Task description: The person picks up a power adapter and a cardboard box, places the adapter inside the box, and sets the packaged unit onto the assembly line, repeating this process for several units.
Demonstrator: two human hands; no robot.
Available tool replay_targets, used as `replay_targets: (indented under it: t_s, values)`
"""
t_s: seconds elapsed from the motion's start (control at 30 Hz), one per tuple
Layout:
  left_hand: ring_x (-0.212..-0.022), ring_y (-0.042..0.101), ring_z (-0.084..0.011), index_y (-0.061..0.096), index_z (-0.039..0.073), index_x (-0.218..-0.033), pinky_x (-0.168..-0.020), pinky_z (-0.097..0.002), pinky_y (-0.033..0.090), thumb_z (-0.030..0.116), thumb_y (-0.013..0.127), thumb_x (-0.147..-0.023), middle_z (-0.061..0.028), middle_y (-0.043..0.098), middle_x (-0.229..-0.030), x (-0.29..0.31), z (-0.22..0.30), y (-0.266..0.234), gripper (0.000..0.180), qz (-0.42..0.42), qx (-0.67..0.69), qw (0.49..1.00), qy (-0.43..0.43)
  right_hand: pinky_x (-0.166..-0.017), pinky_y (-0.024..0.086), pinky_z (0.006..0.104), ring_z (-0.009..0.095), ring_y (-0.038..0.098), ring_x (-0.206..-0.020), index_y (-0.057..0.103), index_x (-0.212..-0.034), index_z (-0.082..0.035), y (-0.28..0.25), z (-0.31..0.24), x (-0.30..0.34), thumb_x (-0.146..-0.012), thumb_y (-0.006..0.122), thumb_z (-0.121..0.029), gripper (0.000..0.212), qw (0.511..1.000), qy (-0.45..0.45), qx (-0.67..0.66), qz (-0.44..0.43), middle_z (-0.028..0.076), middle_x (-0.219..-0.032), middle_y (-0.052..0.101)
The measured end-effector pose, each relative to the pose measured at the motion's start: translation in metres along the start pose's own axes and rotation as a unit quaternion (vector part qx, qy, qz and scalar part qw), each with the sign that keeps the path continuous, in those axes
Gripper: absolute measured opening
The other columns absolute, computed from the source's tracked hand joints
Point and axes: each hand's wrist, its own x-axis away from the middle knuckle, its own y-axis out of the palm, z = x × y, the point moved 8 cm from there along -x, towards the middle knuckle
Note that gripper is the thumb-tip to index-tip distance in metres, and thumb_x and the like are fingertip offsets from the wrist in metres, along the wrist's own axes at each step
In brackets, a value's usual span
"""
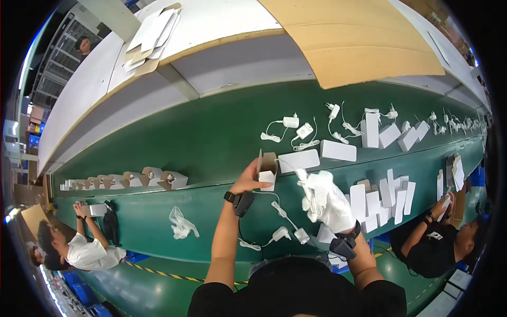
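Note:
My left hand (246,180), bare, is wrapped round a small upright white carton (268,179) with its brown-lined flap raised. My right hand (328,203), in a white glove, is just right of the carton, its fingers closed on a bundled white cable (311,196). A thin strand runs from the bundle to the carton's open top; what lies inside the carton is hidden. Below my hands, a white power adapter (281,233) with a coiled cable rests on the green bench. Two closed white boxes (299,161) lie behind the carton.
White adapters with cables (290,121) lie along the far belt. Several white boxes (384,201) are piled right. Open cartons (173,180) stand in a row left, and a clear plastic bag (182,223) lies nearby. Co-workers sit at left (87,251) and right (435,243).

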Motion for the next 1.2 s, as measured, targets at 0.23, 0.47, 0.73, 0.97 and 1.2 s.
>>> replay_targets:
  t_s: [0.23,0.47,0.73,0.97,1.2]
  values:
    - [-0.114,0.049,-0.0192,0.041,0.005,-0.131,-0.095,-0.0329,0.040,0.013,0.083,-0.059,-0.0069,0.049,-0.126,0.037,0.044,0.053,0.083,-0.094,-0.172,0.981,-0.001,-0.055,0.052,0.0270,0.020,0.063,-0.070,0.054,-0.107,-0.001,-0.016,0.030,-0.029,-0.085,0.060,-0.031,0.038,0.945,0.181,0.256,-0.096,0.010,-0.083,0.061]
    - [-0.112,0.049,-0.0199,0.044,0.004,-0.128,-0.095,-0.0331,0.040,0.021,0.086,-0.056,-0.0075,0.051,-0.121,0.038,0.031,0.070,0.085,-0.029,-0.314,0.947,0.062,-0.057,0.052,0.0364,0.031,0.063,-0.067,0.059,-0.089,-0.003,0.023,0.010,-0.046,-0.078,0.060,-0.022,0.022,0.487,-0.067,0.848,-0.199,0.015,-0.082,0.063]
    - [-0.109,0.050,-0.0200,0.048,0.002,-0.122,-0.093,-0.0325,0.041,0.018,0.085,-0.057,-0.0089,0.052,-0.114,0.031,0.020,0.051,0.077,0.071,-0.235,0.964,0.101,-0.072,0.051,0.0377,0.031,0.062,-0.082,0.062,-0.095,-0.006,0.011,0.053,-0.091,-0.078,0.060,-0.019,0.021,0.596,-0.154,0.735,-0.283,0.014,-0.094,0.063]
    - [-0.106,0.051,-0.0215,0.044,0.003,-0.122,-0.090,-0.0341,0.044,0.015,0.084,-0.059,-0.0119,0.047,-0.120,0.049,0.033,-0.111,0.076,0.337,-0.234,0.888,0.209,-0.082,0.047,0.0365,0.031,0.056,-0.102,0.067,-0.090,-0.008,-0.063,-0.012,-0.241,-0.066,0.072,-0.033,0.035,0.298,-0.254,0.915,0.098,0.012,-0.117,0.057]
    - [-0.108,0.049,-0.0231,0.036,0.001,-0.132,-0.092,-0.0343,0.040,0.020,0.077,-0.071,-0.0130,0.048,-0.122,0.103,0.057,-0.060,0.076,0.543,-0.413,0.718,0.136,-0.073,0.048,0.0394,0.030,0.059,-0.095,0.065,-0.084,-0.012,-0.085,-0.019,-0.242,-0.068,0.070,-0.034,0.028,0.316,-0.168,0.931,0.074,0.014,-0.106,0.058]
